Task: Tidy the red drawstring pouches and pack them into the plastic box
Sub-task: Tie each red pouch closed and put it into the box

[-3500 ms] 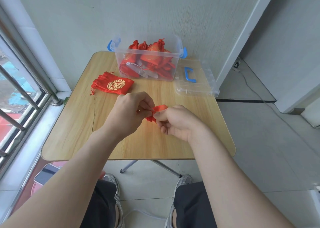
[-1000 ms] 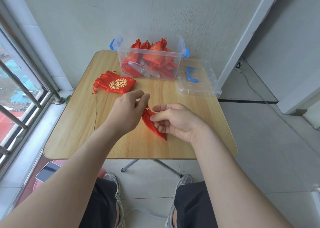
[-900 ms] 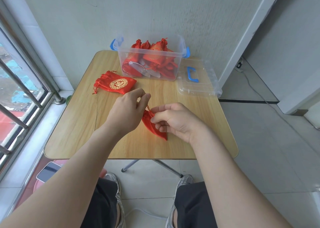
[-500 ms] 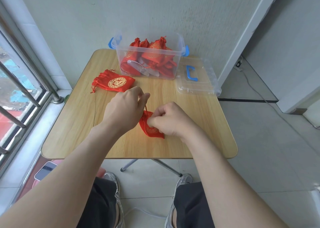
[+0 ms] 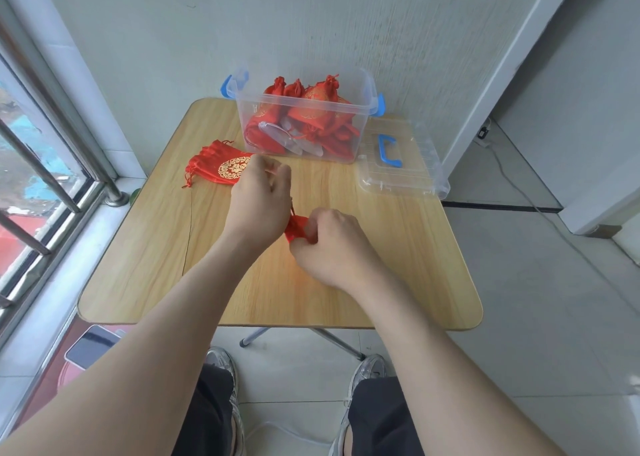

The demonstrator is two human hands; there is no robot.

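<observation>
Left hand: the left hand (image 5: pixel 258 201) is hovering over the middle of the wooden counter (image 5: pixel 145 247), its fingers (image 5: pixel 277 175) pinching a thin red drawstring that is running down to the pouch below.
Right hand: the right hand (image 5: pixel 330 244) is resting just beside the left one, its fingers curling closed on the body of the small red pouch (image 5: pixel 297 228).
Held pouch: it is sitting bunched up between the two hands, near the middle of the counter, mostly hidden by them.
Loose pouch: a second red drawstring pouch (image 5: pixel 216 168) with a gold round emblem is lying flat on the left part of the counter, its right end hidden behind the left hand.
Plastic box: the clear plastic box (image 5: pixel 356 123) with blue latches is standing open at the far edge of the counter, against the wall, holding a heap of packed red pouches (image 5: pixel 308 109).
Lid: the clear lid (image 5: pixel 408 171) with a blue handle is lying on the counter just right of the box.
Floor: a phone (image 5: pixel 91 346) is lying on the floor below the left edge of the counter.
</observation>
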